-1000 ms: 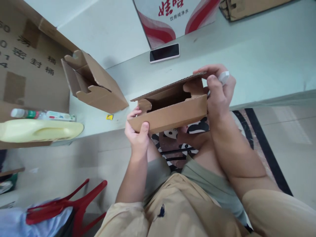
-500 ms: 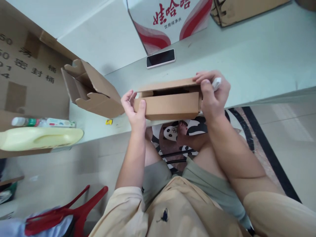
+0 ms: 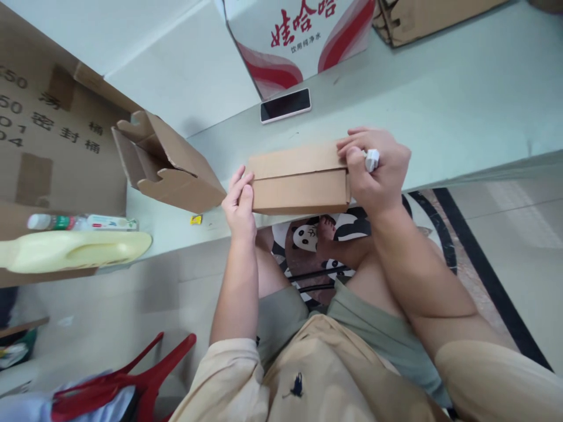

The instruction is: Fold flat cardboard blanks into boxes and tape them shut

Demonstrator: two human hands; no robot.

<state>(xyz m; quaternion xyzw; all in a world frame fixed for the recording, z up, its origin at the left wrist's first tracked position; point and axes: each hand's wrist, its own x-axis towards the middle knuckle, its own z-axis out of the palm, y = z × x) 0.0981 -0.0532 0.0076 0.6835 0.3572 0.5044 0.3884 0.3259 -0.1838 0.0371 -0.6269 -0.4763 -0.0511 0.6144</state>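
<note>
A small brown cardboard box (image 3: 299, 179) lies closed at the near edge of the pale green table (image 3: 461, 111). My left hand (image 3: 240, 202) presses flat against the box's left end, fingers together. My right hand (image 3: 373, 167) grips the box's right end, fingers on the lid, and it also holds a small white object (image 3: 372, 159) between the fingers.
An open, half-folded cardboard box (image 3: 165, 167) sits to the left. A phone (image 3: 285, 105) lies behind, in front of a red-and-white carton (image 3: 299, 35). A large cardboard box (image 3: 48, 135), a bottle (image 3: 79, 223) and a pale yellow container (image 3: 74, 251) are far left. A red chair (image 3: 132, 375) stands below.
The box's lid has come down from wide open to fully closed. The box settled flat on the table edge, and my left hand moved from under the corner to its left end.
</note>
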